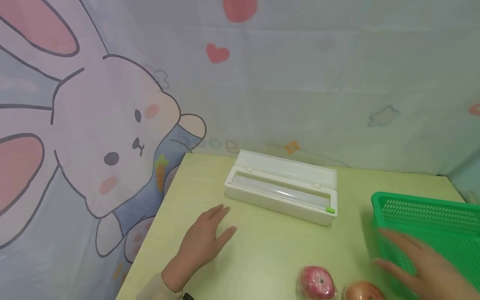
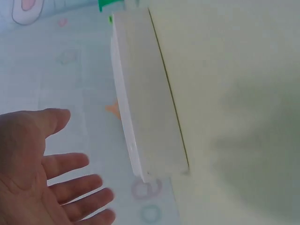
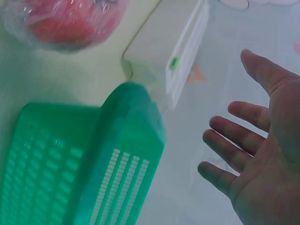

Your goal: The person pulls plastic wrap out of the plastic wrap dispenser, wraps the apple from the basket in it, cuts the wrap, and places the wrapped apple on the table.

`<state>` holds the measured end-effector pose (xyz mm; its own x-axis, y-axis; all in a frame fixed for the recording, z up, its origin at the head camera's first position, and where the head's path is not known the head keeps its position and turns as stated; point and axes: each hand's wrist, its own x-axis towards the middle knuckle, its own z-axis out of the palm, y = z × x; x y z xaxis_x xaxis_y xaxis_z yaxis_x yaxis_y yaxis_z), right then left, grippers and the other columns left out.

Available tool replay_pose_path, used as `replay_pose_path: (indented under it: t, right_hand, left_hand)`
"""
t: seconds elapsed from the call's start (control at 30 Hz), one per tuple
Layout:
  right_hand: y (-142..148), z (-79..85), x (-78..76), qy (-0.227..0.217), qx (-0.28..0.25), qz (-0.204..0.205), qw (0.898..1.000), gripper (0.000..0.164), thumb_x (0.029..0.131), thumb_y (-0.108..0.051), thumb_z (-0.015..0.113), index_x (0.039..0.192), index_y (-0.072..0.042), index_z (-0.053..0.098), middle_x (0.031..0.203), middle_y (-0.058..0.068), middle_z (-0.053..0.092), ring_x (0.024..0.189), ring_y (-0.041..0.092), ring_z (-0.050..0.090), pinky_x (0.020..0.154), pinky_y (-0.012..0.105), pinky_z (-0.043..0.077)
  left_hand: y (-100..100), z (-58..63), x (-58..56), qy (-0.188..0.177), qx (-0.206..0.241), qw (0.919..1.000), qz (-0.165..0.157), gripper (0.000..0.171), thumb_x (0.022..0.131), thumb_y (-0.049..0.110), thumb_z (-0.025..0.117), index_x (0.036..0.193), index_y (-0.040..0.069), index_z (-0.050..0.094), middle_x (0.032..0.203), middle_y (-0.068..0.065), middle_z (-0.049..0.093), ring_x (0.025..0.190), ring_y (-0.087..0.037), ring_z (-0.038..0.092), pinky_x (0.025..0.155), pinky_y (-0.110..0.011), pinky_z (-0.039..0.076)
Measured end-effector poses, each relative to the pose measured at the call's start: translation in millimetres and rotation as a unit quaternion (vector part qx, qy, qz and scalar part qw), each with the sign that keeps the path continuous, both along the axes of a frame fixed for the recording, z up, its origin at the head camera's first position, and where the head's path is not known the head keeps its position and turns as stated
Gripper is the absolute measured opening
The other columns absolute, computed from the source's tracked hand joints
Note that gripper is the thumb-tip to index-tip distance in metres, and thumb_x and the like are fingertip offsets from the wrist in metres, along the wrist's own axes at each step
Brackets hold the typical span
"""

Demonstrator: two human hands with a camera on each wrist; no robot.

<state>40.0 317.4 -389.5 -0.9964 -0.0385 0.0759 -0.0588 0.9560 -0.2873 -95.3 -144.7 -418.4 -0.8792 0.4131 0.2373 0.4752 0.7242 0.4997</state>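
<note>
A long white cling-film dispenser box (image 1: pixel 277 204) lies on the table with its lid (image 1: pixel 286 166) raised, a film roll (image 1: pixel 281 189) inside and a small green slider (image 1: pixel 330 210) at its right end. My left hand (image 1: pixel 204 235) hovers in front of the box's left end, fingers spread and holding nothing. Over the left side of a green plastic basket (image 1: pixel 431 200), my right hand (image 1: pixel 427 264) appears blurred, with its fingers extended and nothing in them. In the right wrist view that hand (image 3: pixel 262 136) shows a bare palm.
Two film-wrapped round items, one pinkish red (image 1: pixel 316 282) and one orange-brown (image 1: pixel 363 291), sit at the front of the pale yellow table (image 1: pixel 258 250). A cloth backdrop with a rabbit print (image 1: pixel 112 137) hangs behind and to the left.
</note>
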Motion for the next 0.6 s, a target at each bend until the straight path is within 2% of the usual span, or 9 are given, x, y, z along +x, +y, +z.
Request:
replay_pose_path:
  t: [0.13,0.23,0.3,0.37,0.47,0.53,0.6]
  right_hand:
    - [22.7,-9.4,1.9,0.020,-0.007,-0.039,0.999,0.083,0.100,-0.039,0.077,0.158,0.007,0.040,0.145,0.044,0.047,0.124,0.066,0.047,0.090,0.078,0.043]
    - [35.8,-24.5,4.2,0.044,-0.009,-0.072,0.996,0.088,0.104,-0.039,0.071,0.164,0.008,0.026,0.154,0.045,0.036,0.130,0.069,0.037,0.097,0.081,0.035]
    - [42.6,-36.7,8.6,0.059,-0.007,-0.103,0.993,0.092,0.106,-0.042,0.067,0.167,0.006,0.018,0.161,0.044,0.025,0.139,0.069,0.028,0.108,0.083,0.024]
    - [49.1,-47.5,14.2,0.082,-0.004,-0.128,0.988,0.093,0.106,-0.044,0.066,0.168,0.003,0.014,0.167,0.041,0.017,0.148,0.066,0.020,0.118,0.080,0.013]
    - [59.6,-61.4,21.9,0.152,0.010,-0.143,0.978,0.094,0.102,-0.040,0.072,0.169,-0.001,0.019,0.168,0.036,0.021,0.151,0.061,0.023,0.126,0.070,0.008]
    - [65.4,-67.2,26.3,0.172,0.016,-0.152,0.973,0.094,0.101,-0.038,0.074,0.169,-0.003,0.020,0.169,0.033,0.021,0.153,0.059,0.023,0.128,0.067,0.009]
    - [69.4,-71.7,33.7,0.168,0.027,-0.154,0.973,0.096,0.100,-0.039,0.076,0.169,-0.005,0.018,0.172,0.029,0.015,0.158,0.053,0.014,0.130,0.062,0.005]
  left_hand:
    - [-6.1,-7.8,-5.9,0.098,-0.029,0.9942,0.034,0.059,0.102,0.037,0.072,0.151,0.007,0.060,0.156,-0.021,0.055,0.141,-0.043,0.054,0.114,-0.060,0.046]
    - [-8.9,-13.6,-7.2,0.127,-0.047,0.9893,0.053,0.063,0.102,0.039,0.071,0.153,0.006,0.057,0.157,-0.024,0.052,0.144,-0.045,0.051,0.117,-0.062,0.042]
    - [-9.3,-17.1,-7.4,0.127,-0.060,0.9878,0.066,0.066,0.102,0.042,0.070,0.155,0.007,0.055,0.160,-0.024,0.050,0.147,-0.044,0.048,0.119,-0.064,0.040]
    - [-9.1,-20.7,-6.6,0.122,-0.071,0.9869,0.078,0.068,0.102,0.045,0.069,0.157,0.009,0.053,0.162,-0.023,0.048,0.150,-0.044,0.045,0.119,-0.065,0.038]
    - [-8.6,-25.9,-5.0,0.108,-0.084,0.9863,0.092,0.070,0.103,0.049,0.067,0.160,0.013,0.051,0.165,-0.020,0.044,0.153,-0.042,0.041,0.121,-0.065,0.036]
    - [-8.4,-29.2,-3.4,0.097,-0.091,0.9862,0.098,0.070,0.104,0.051,0.064,0.161,0.014,0.050,0.167,-0.019,0.042,0.154,-0.041,0.039,0.121,-0.065,0.035]
    - [-8.2,-31.8,-2.2,0.088,-0.095,0.9864,0.101,0.070,0.104,0.052,0.063,0.162,0.015,0.048,0.168,-0.018,0.041,0.156,-0.040,0.037,0.122,-0.065,0.034]
